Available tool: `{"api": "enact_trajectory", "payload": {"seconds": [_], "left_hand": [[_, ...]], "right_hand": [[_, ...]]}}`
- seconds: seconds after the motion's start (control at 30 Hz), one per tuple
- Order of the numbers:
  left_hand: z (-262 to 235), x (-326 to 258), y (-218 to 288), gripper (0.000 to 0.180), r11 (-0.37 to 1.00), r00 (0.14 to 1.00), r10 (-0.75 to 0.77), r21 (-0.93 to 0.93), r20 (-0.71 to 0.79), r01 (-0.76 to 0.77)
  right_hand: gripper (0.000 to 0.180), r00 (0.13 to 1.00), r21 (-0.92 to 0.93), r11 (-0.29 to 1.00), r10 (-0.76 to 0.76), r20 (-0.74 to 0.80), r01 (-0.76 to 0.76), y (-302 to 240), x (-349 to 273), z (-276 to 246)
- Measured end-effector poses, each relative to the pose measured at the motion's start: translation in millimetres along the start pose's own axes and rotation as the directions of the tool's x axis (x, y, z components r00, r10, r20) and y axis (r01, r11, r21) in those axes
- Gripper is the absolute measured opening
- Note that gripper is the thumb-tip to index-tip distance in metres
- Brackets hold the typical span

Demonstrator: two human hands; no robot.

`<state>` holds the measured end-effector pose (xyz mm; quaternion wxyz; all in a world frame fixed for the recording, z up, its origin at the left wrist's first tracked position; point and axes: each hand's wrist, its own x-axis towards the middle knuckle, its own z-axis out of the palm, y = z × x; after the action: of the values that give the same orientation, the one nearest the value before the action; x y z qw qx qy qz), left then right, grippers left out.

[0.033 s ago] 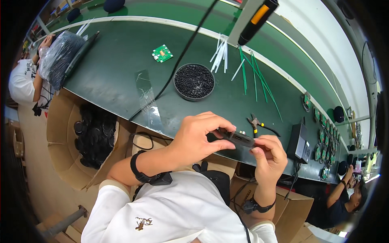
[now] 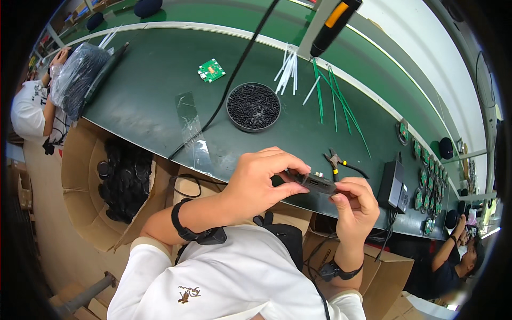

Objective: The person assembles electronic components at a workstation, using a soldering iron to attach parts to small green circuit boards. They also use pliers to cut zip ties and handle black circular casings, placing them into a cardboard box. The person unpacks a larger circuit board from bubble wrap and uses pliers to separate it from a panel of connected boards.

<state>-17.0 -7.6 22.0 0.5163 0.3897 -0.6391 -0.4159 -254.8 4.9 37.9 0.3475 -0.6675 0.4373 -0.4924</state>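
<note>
Dark casing (image 2: 320,185), shown over the near edge of the green workbench (image 2: 152,93), is gripped at its left end between the thumb and fingers of the left hand (image 2: 261,178) and pinched at its right end by the right hand (image 2: 356,205). Pliers (image 2: 334,160) lie just beyond it; a round dish (image 2: 231,118) of small black pieces (image 2: 253,104) stands farther left, with a green circuit board (image 2: 212,70) on the far side.

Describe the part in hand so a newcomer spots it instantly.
Start at the long dark-green workbench; over its near edge are the left hand and right hand. Pinched between them is a small dark housing with a slot-like opening. Unlike the nearby pliers and black box, it's held, not lying on the bench.
</note>
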Motion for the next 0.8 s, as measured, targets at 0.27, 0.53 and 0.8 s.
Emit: {"api": "enact_trajectory", "payload": {"seconds": [0.27, 0.53, 0.8], "left_hand": [[13, 5, 2, 0.031, 0.996, 0.996, 0.086, 0.018, 0.010, -0.086], [23, 5, -3, 0.030, 0.975, 0.996, 0.079, 0.211, -0.050, -0.067], [21, -2, -36, 0.021, 0.811, 0.989, 0.145, 0.571, 0.014, -0.127]], "right_hand": [[0.013, 1.000, 0.053, 0.999, 0.007, -0.027, -0.006, 4, -6, -10], [0.021, 0.946, -0.410, 0.887, -0.291, -0.140, 0.212, -8, -11, -57], [0.008, 0.708, -0.601, 0.788, -0.348, -0.615, -0.134, 63, -26, -292]]}}
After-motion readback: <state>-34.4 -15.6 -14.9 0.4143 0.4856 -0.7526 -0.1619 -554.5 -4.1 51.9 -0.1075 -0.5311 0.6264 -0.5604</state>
